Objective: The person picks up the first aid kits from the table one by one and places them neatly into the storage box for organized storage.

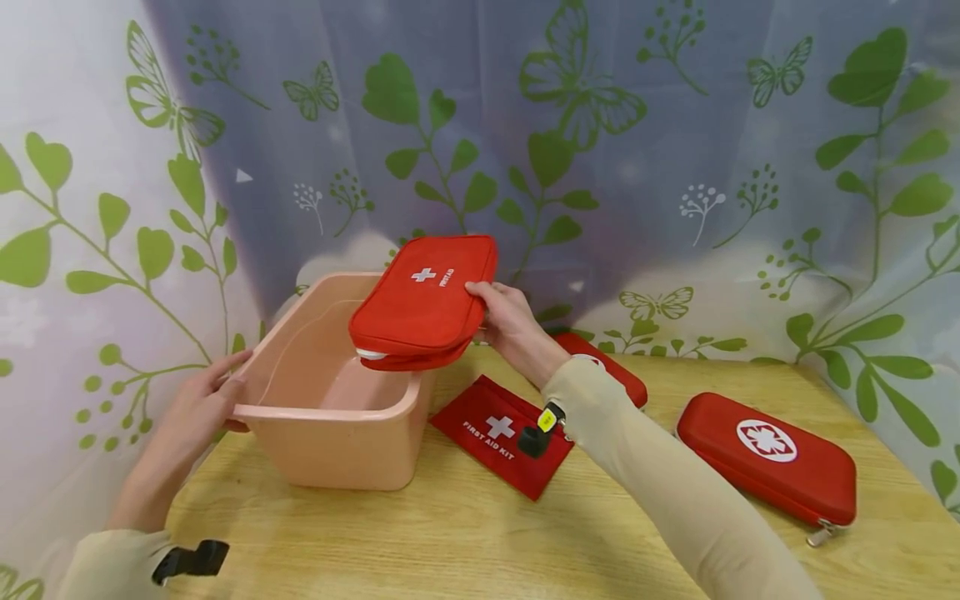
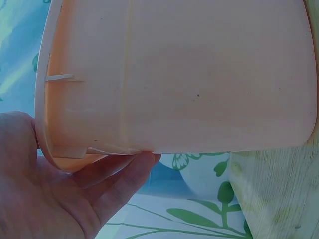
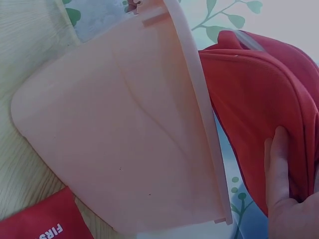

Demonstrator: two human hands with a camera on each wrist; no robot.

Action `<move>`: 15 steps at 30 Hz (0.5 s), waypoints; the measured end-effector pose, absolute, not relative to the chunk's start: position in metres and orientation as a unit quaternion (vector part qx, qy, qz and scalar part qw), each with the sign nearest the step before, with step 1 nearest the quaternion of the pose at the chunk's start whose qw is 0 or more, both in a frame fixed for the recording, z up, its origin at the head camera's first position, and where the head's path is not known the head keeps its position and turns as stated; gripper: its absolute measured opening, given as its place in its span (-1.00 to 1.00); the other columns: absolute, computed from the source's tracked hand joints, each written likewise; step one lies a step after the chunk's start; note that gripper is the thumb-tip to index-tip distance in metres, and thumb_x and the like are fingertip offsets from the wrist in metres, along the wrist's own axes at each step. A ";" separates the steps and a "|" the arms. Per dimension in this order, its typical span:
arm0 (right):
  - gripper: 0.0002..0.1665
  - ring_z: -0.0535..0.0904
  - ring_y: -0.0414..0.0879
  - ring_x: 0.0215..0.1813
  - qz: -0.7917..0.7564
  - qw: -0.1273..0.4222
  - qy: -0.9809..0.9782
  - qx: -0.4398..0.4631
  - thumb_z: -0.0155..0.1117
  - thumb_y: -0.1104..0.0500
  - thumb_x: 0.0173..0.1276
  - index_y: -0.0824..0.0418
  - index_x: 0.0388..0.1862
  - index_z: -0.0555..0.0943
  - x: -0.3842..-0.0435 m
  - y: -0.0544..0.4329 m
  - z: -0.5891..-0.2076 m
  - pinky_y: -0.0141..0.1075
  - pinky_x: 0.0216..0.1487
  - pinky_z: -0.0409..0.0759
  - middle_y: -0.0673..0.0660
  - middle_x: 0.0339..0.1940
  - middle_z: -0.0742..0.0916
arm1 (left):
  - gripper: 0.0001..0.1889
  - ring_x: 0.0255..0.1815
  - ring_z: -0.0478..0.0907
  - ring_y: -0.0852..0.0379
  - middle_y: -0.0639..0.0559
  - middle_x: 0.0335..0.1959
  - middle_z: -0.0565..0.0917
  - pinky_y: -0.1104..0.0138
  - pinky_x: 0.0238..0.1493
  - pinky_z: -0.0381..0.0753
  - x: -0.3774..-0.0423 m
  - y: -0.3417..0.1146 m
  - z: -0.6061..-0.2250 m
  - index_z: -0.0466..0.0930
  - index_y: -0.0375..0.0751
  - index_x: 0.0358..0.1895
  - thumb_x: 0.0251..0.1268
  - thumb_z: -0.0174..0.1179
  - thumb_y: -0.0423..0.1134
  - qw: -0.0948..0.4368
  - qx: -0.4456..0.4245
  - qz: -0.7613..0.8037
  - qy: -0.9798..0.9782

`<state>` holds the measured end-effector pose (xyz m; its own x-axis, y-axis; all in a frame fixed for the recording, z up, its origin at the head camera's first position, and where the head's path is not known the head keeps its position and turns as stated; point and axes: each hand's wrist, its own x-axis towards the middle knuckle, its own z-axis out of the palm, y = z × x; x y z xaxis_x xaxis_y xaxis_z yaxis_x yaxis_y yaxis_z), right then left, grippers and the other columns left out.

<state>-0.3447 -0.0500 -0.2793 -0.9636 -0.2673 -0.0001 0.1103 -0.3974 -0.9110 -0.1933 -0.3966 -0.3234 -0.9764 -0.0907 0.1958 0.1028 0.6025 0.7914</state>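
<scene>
A pink plastic bin (image 1: pixel 337 450) stands at the left of the table, its open top facing up. My left hand (image 1: pixel 197 408) grips its left rim, thumb on one side and fingers under the edge, as the left wrist view (image 2: pixel 55 194) also shows. My right hand (image 1: pixel 517 321) holds a red first aid bag (image 1: pixel 427 292) by its right edge, thumb on top. The bag is tilted over the bin's right rim, with its white cross facing up. In the right wrist view the bag (image 3: pixel 249 104) overlaps the bin's rim.
A flat red first aid pouch (image 1: pixel 498 433) lies right of the bin. Behind my right wrist is a red case (image 1: pixel 622 375), partly hidden. Another red hard case (image 1: pixel 765 454) with a zipper lies at the right. A leaf-patterned curtain (image 1: pixel 480 125) hangs behind the wooden table (image 1: pixel 465 542).
</scene>
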 end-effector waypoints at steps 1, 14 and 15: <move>-0.84 0.57 -0.16 -0.57 -0.831 0.114 0.540 -0.074 0.20 0.19 0.41 0.26 -0.13 0.52 -0.345 -0.051 -0.279 -0.37 -0.58 0.51 0.09 -0.46 0.70 | -0.43 -0.36 0.61 0.24 -0.66 0.19 0.37 0.26 -0.36 0.68 -0.193 -0.396 -0.324 -0.01 -0.35 0.55 0.61 -0.27 -0.17 0.107 -0.002 -0.447 -0.888; -0.74 0.66 -0.09 -0.46 -0.831 0.130 0.536 -0.071 0.20 0.19 0.40 0.30 -0.02 0.50 -0.347 -0.071 -0.282 -0.28 -0.41 0.69 0.14 -0.35 0.72 | -0.43 -0.35 0.61 0.26 -0.66 0.21 0.36 0.22 -0.33 0.70 -0.194 -0.398 -0.323 -0.02 -0.35 0.55 0.59 -0.29 -0.22 0.106 -0.002 -0.445 -0.889; -0.75 0.67 -0.08 -0.45 -0.831 0.131 0.537 -0.070 0.21 0.19 0.40 0.30 -0.03 0.50 -0.347 -0.073 -0.282 -0.28 -0.40 0.69 0.14 -0.34 0.71 | -0.43 -0.35 0.61 0.25 -0.66 0.21 0.36 0.22 -0.33 0.70 -0.194 -0.398 -0.324 -0.01 -0.34 0.55 0.58 -0.28 -0.22 0.106 -0.002 -0.445 -0.889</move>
<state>-0.3470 -0.0726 -0.2821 -0.9560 -0.2925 -0.0235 0.1416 -0.3896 -0.9100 -0.1944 -0.3984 -0.3235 -0.9774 -0.0918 0.1903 0.0974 0.6037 0.7913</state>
